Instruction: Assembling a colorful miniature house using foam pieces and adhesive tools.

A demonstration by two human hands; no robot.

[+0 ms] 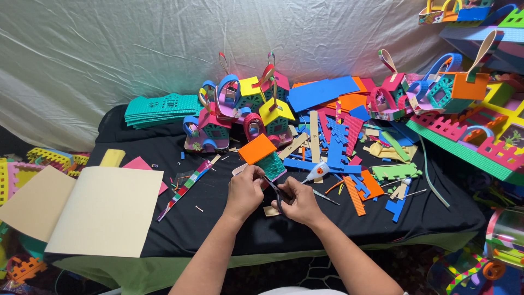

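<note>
Head view, frame centre: left hand [244,191] pinching small foam house [263,157] by its base, steadying it; right hand [299,203] clenched on scissors [277,194], blades near house. Glue bottle [317,172] lying just right, within reach.

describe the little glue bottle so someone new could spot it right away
Start at the black cloth covering the table, then find the two hands at its front middle. Just up and right of the right hand lies the glue bottle, tipped on its side. It is the only white thing among the coloured foam strips.
</note>
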